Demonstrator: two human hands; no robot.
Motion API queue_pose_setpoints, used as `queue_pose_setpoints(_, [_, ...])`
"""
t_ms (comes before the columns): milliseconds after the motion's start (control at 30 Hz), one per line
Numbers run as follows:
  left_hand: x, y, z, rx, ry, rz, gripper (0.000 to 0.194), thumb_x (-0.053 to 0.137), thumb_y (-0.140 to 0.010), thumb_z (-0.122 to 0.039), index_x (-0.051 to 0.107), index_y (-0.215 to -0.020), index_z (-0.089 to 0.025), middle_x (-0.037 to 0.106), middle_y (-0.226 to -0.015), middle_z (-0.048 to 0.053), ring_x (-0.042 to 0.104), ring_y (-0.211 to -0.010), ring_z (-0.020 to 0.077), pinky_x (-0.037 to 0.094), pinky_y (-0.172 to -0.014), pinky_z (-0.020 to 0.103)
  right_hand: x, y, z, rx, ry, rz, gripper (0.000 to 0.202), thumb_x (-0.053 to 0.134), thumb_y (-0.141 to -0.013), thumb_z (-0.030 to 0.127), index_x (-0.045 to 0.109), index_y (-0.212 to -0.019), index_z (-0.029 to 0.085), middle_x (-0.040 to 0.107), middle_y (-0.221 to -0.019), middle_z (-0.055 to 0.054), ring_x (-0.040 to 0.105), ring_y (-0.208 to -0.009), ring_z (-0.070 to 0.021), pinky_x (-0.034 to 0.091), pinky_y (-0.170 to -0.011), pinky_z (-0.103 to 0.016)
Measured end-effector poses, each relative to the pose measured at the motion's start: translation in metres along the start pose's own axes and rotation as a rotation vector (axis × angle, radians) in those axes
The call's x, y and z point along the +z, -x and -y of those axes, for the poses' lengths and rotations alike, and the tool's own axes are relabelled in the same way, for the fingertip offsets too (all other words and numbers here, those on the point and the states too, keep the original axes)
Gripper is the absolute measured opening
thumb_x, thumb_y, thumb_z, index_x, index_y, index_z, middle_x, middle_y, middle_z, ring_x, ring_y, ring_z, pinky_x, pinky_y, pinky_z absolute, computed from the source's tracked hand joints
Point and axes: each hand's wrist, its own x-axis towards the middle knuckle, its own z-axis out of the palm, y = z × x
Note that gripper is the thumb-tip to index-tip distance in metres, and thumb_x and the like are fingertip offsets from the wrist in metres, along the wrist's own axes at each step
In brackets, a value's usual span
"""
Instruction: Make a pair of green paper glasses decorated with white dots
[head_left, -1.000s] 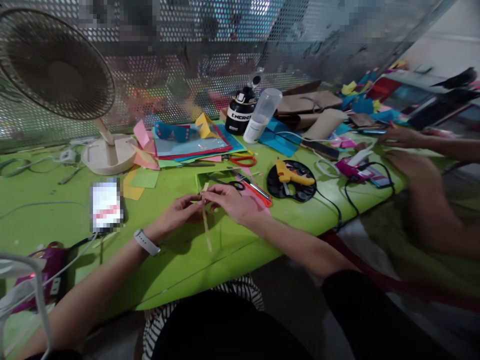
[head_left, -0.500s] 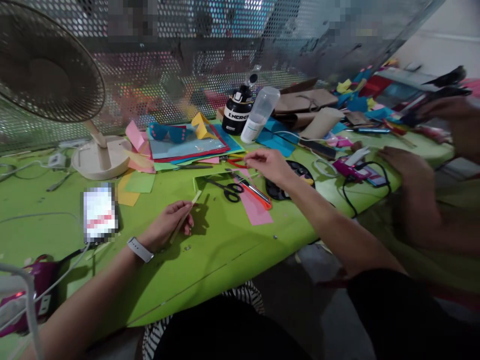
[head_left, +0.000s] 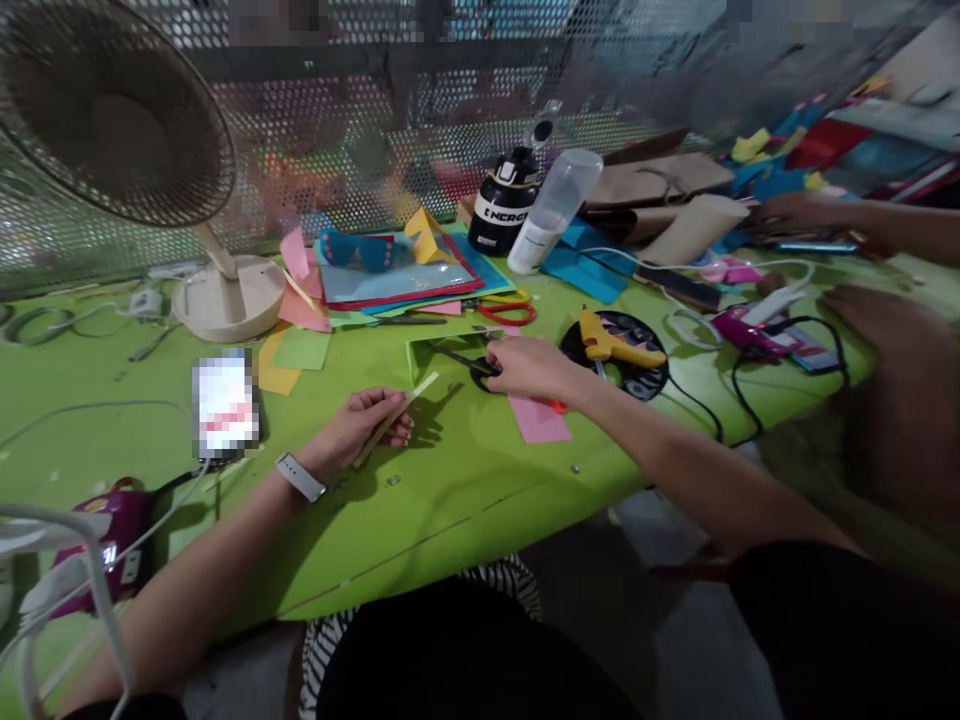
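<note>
My left hand [head_left: 379,420] is closed on a thin pale-yellow paper strip [head_left: 424,385], which slants up to the right past its fingertips. My right hand [head_left: 525,368] reaches down to the table, its fingers closed at the handles of black scissors [head_left: 484,372]. The blades point left, over a green paper piece [head_left: 411,358]. A pink paper strip [head_left: 544,420] lies under and in front of my right wrist. Just behind that hand rests a tool with red handles [head_left: 517,308]. To the right, a yellow glue gun [head_left: 619,342] sits on a black round tray [head_left: 571,350].
A fan [head_left: 225,300], a phone [head_left: 225,405] and a purple power strip [head_left: 105,545] with cables stand left. Stacked coloured sheets [head_left: 352,290], a black bottle [head_left: 502,215] and a clear bottle [head_left: 559,210] are at the back. Another person's hands [head_left: 862,320] are at the right.
My right hand has left the red-handled tool and moved down and left to the black scissors. My left hand still holds the paper strip. The view has shifted slightly.
</note>
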Motion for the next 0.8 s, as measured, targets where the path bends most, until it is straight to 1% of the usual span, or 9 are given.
queue_pose_setpoints(133, [-0.003, 0.001, 0.001, 0.043, -0.022, 0.002, 0.019, 0.076, -0.081, -0.024, 0.063, -0.086, -0.011, 0.068, -0.066, 0.0, 0.062, -0.052, 0.0058, 0.053, -0.054, 0.016, -0.002, -0.003, -0.006, -0.011, -0.037, 0.082, 0.016, 0.065, -0.071, 0.027, 0.063, -0.083, 0.017, 0.072, -0.087, -0.012, 0.068, -0.079, -0.0277, 0.043, -0.057, -0.03])
queue_pose_setpoints(200, [-0.003, 0.002, 0.001, 0.046, -0.045, -0.023, 0.018, 0.075, -0.081, -0.023, 0.063, -0.085, -0.011, 0.07, -0.07, 0.002, 0.064, -0.055, 0.0067, 0.055, -0.057, 0.017, -0.001, 0.002, -0.014, 0.021, -0.185, 0.146, 0.013, 0.065, -0.07, 0.025, 0.06, -0.08, 0.018, 0.071, -0.073, -0.007, 0.068, -0.067, -0.0231, 0.046, -0.054, -0.029])
queue_pose_setpoints(300, [0.0, 0.003, -0.001, 0.043, -0.048, -0.06, 0.012, 0.072, -0.084, -0.019, 0.062, -0.087, -0.011, 0.073, -0.075, 0.004, 0.068, -0.062, 0.0088, 0.057, -0.061, 0.02, 0.004, 0.019, -0.025, 0.072, -0.724, 0.287, 0.021, 0.07, -0.068, 0.027, 0.055, -0.082, 0.02, 0.068, -0.062, -0.002, 0.065, -0.054, -0.0178, 0.049, -0.049, -0.027])
queue_pose_setpoints(367, [0.002, 0.004, -0.002, 0.038, -0.045, -0.069, 0.009, 0.07, -0.086, -0.017, 0.063, -0.089, -0.011, 0.073, -0.077, 0.004, 0.069, -0.064, 0.0096, 0.056, -0.062, 0.02, 0.009, 0.03, -0.026, 0.013, -1.088, 0.307, 0.033, 0.077, -0.063, 0.03, 0.054, -0.084, 0.02, 0.069, -0.068, -0.002, 0.065, -0.055, -0.0163, 0.051, -0.049, -0.027])
queue_pose_setpoints(433, [0.004, 0.005, -0.001, 0.04, -0.05, -0.07, 0.009, 0.069, -0.086, -0.018, 0.064, -0.091, -0.012, 0.073, -0.077, 0.004, 0.069, -0.064, 0.0097, 0.056, -0.062, 0.021, 0.014, 0.036, -0.017, -0.056, -1.378, 0.201, 0.041, 0.083, -0.059, 0.034, 0.055, -0.086, 0.02, 0.069, -0.076, -0.002, 0.065, -0.058, -0.014, 0.054, -0.054, -0.028])
queue_pose_setpoints(500, [0.007, 0.006, 0.0, 0.048, -0.07, -0.06, 0.01, 0.07, -0.085, -0.02, 0.064, -0.089, -0.012, 0.073, -0.077, 0.003, 0.069, -0.065, 0.0099, 0.056, -0.063, 0.022, 0.018, 0.034, 0.0, -0.077, -1.578, 0.012, 0.046, 0.085, -0.059, 0.035, 0.054, -0.089, 0.02, 0.069, -0.079, 0.0, 0.066, -0.062, -0.0126, 0.056, -0.06, -0.028])
queue_pose_setpoints(600, [0.01, 0.009, 0.0, 0.065, -0.113, -0.044, 0.014, 0.072, -0.084, -0.025, 0.064, -0.089, -0.013, 0.072, -0.079, 0.003, 0.069, -0.068, 0.011, 0.056, -0.065, 0.023, 0.022, 0.02, 0.028, -0.112, -1.676, -0.207, 0.057, 0.09, -0.052, 0.034, 0.051, -0.091, 0.021, 0.068, -0.08, 0.002, 0.068, -0.068, -0.0139, 0.058, -0.069, -0.031])
queue_pose_setpoints(700, [0.008, 0.015, -0.001, 0.093, -0.167, -0.06, 0.021, 0.075, -0.081, -0.03, 0.065, -0.089, -0.014, 0.072, -0.079, 0.003, 0.069, -0.07, 0.0119, 0.056, -0.066, 0.024, 0.022, 0.004, 0.048, -0.176, -1.656, -0.222, 0.061, 0.091, -0.048, 0.031, 0.049, -0.092, 0.021, 0.067, -0.081, 0.003, 0.069, -0.074, -0.0153, 0.058, -0.075, -0.033])
queue_pose_setpoints(800, [0.003, 0.021, -0.003, 0.098, -0.211, -0.111, 0.023, 0.075, -0.08, -0.033, 0.065, -0.088, -0.013, 0.073, -0.08, 0.004, 0.069, -0.07, 0.0119, 0.056, -0.068, 0.024, 0.023, -0.002, 0.06, -0.227, -1.612, -0.188, 0.058, 0.089, -0.051, 0.029, 0.048, -0.091, 0.021, 0.065, -0.084, 0.002, 0.068, -0.075, -0.0151, 0.058, -0.078, -0.034])
